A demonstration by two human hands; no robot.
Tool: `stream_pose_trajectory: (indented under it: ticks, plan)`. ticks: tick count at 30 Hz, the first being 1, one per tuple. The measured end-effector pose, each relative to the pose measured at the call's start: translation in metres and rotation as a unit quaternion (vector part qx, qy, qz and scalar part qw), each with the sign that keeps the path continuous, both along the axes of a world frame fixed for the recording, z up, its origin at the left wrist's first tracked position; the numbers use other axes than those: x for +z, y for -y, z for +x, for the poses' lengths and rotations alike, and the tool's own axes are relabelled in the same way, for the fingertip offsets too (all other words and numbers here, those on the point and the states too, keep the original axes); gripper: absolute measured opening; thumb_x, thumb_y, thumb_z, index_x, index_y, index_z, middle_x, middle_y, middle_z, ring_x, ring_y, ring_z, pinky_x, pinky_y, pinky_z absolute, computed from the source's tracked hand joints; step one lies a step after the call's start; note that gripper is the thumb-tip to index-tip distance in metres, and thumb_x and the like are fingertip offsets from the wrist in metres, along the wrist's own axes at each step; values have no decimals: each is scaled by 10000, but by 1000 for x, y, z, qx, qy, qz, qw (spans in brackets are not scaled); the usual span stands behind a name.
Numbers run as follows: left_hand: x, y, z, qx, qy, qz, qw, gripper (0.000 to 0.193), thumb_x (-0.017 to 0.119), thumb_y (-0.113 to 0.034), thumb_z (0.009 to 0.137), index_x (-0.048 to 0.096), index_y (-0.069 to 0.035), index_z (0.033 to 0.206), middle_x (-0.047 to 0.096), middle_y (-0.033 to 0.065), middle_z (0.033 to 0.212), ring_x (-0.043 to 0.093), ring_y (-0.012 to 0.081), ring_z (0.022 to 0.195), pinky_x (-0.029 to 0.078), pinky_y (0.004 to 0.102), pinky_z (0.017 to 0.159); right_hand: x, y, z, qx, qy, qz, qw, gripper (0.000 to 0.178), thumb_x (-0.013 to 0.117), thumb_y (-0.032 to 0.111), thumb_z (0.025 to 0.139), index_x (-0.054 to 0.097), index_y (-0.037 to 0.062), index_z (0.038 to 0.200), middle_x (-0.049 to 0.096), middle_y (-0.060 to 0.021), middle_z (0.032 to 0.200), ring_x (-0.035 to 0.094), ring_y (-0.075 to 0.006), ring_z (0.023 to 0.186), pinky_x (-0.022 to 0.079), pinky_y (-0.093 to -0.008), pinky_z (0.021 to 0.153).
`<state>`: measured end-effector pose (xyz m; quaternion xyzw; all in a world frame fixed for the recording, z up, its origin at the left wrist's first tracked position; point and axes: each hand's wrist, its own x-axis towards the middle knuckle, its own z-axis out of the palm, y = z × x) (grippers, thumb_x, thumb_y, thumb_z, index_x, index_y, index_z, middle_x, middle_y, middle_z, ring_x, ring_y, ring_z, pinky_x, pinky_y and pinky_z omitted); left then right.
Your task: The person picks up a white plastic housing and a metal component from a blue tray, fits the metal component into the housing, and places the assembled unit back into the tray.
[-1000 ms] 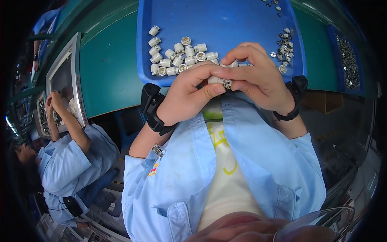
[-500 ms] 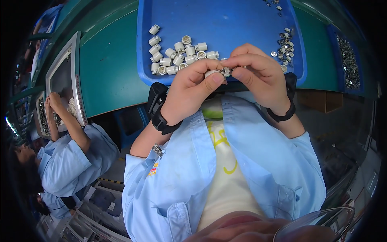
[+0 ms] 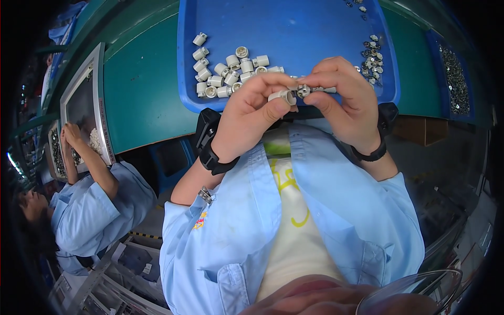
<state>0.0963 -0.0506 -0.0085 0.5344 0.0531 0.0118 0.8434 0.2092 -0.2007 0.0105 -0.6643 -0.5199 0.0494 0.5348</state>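
Over the near edge of the blue tray (image 3: 315, 26), my left hand (image 3: 249, 113) is closed around a white cylindrical socket shell (image 3: 282, 97), its open end turned to the right. My right hand (image 3: 349, 100) pinches a small round metal-and-white insert (image 3: 303, 91) between thumb and fingers, just beside the shell's mouth. A small gap shows between the two parts. Inside the tray, several similar white socket shells (image 3: 232, 61) lie in a group at the left. Several small metal-and-white inserts (image 3: 373, 60) are scattered along the tray's right side.
On the green table (image 3: 142, 84), a blue bin (image 3: 434, 55) of small metal parts stands at the far right. At the left a co-worker's hands (image 3: 72, 135) are over a grey-framed tray (image 3: 101, 94). Below the table's right end sits a brown box (image 3: 420, 130).
The insert and shell, close together before, are now slightly apart, and the shell's mouth shows. My right hand has shifted a little to the right; the left hand keeps its hold.
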Motion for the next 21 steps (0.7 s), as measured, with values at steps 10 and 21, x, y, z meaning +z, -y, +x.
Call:
stream_pose_trajectory:
  ticks: [10,21]
  plan:
    - [-17,-5,-2,5,43,-75,996,282,510,-267,879,436,-48,1040,558,30,927,528,63,784,411,177,657,1,-6,-7,15,24,15,1000,198,680,71,686,611,14,863,586,-83,760,554,-224,719,428,-292,628]
    - [-6,3,3,52,52,-85,994,253,555,-27,825,482,-16,1067,541,56,1002,521,94,871,432,221,779,7,-1,-9,-26,9,-6,1000,223,683,52,676,619,8,885,579,-87,749,540,-209,692,419,-275,609]
